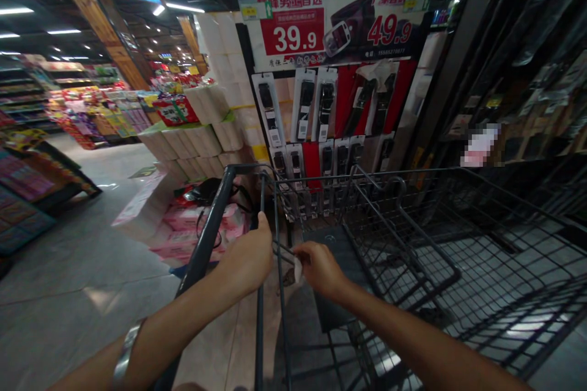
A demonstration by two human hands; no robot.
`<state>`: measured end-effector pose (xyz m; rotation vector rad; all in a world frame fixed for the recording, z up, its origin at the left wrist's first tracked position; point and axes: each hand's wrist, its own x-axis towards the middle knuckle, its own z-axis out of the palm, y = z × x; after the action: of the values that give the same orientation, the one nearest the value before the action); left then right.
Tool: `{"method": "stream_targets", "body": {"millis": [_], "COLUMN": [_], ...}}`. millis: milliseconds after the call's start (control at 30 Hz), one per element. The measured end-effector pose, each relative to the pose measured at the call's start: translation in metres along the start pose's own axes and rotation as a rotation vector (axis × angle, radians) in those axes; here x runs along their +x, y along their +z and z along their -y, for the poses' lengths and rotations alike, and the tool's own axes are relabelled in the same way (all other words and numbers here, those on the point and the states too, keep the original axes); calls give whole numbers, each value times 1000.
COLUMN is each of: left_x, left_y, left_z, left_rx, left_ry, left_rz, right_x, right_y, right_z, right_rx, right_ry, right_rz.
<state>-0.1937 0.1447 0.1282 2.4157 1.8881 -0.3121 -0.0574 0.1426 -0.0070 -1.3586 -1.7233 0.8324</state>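
Note:
A dark grey wire shopping cart [408, 174] stands in front of me, its thick push bar [202, 244] running along the left. My left hand [257, 256] is closed around a thin upright rod of the cart's frame, thumb pointing up along it. Close by on the right, my right hand [321, 266] pinches a small white tissue-like piece [298, 270] against a thin cart wire. Its fingertips are partly hidden. Below and beside that hand is the dark flat child-seat panel [339, 281].
Beyond the cart, a rack holds packaged belts [305, 104] under a price sign [334, 24]. Stacked paper rolls [188, 143] and pink packs [202, 232] stand at left on the tiled floor [92, 256]. Dark shelving [523, 98] rises on the right.

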Motion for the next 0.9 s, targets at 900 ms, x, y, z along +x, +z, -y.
{"method": "stream_targets", "body": {"millis": [900], "left_x": [0], "left_y": [-1], "left_z": [-3], "left_rx": [-13], "left_ry": [-36], "left_rz": [43], "right_x": [2], "right_y": [-2], "right_z": [-2], "right_rx": [237], "right_ry": [-28], "right_rz": [62]}}
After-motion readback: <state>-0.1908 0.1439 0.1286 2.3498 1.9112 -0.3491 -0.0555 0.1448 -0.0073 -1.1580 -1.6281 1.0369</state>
